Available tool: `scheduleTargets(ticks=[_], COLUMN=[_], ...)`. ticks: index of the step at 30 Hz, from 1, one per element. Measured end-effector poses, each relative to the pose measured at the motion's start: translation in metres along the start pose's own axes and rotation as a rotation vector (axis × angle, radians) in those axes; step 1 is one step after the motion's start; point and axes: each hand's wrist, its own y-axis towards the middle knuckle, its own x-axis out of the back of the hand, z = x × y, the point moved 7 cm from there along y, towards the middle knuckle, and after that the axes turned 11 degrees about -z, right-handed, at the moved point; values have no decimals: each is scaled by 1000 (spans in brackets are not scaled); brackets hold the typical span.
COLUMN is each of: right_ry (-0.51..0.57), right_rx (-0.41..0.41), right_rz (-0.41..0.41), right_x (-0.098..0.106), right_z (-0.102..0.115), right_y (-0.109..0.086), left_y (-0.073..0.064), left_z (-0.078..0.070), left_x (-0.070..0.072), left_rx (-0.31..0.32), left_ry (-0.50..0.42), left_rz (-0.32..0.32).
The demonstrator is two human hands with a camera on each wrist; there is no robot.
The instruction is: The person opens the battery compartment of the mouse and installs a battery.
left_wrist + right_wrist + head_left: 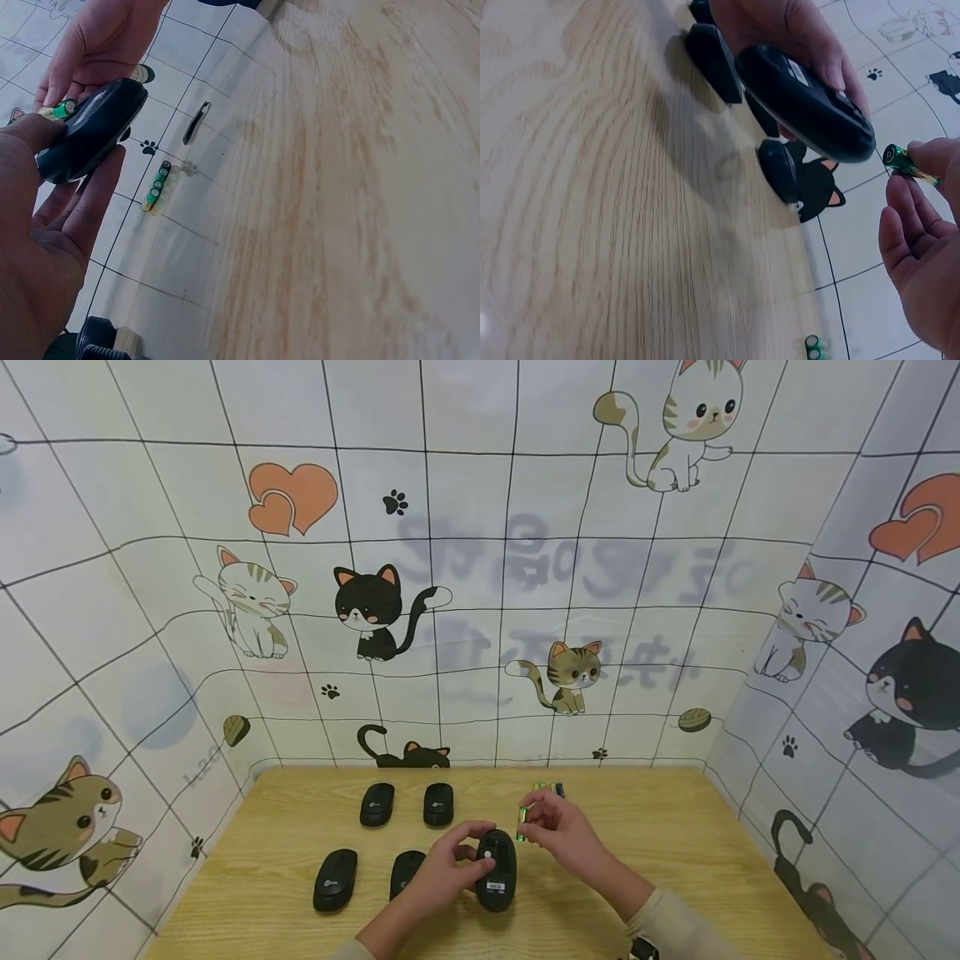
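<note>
My left hand point(448, 870) holds a black computer mouse point(498, 868) above the table, its underside with a white label facing my head camera. The thumb lies over that underside beside a small white spot. Just to the right, my right hand point(564, 837) pinches a green battery point(521, 823) between thumb and fingers, upright in the head view. In the right wrist view the battery point(906, 162) is close to one end of the mouse point(802, 105), with a gap between them. From the left wrist, the mouse point(94, 127) partly covers my right hand point(105, 41).
Left of my hands, more black mice lie on the wooden table point(255, 893): two at the back point(377, 804) point(438, 804), one at front left point(335, 880), and one point(406, 870) partly behind my left hand. Several batteries point(157, 186) lie in a row beyond my right hand. A cat-printed cloth point(465, 568) encloses the table.
</note>
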Motion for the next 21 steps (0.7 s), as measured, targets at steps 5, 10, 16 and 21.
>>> scheduleTargets(ticks=[5, 10, 16, 21], right_ry=[11, 30, 22, -10], right_rx=[-20, -20, -43, -28], right_rz=[26, 49, 54, 36], right_x=[-8, -15, -20, -22], right_z=[4, 9, 14, 15], right_y=[-3, -7, -11, -13], left_y=[0, 0, 1, 2], left_z=[0, 0, 1, 2], left_x=[-1, -2, -2, -2], left_rx=[-1, -13, -18, -17], left_ry=[-2, 2, 7, 14], left_rz=[4, 9, 16, 12])
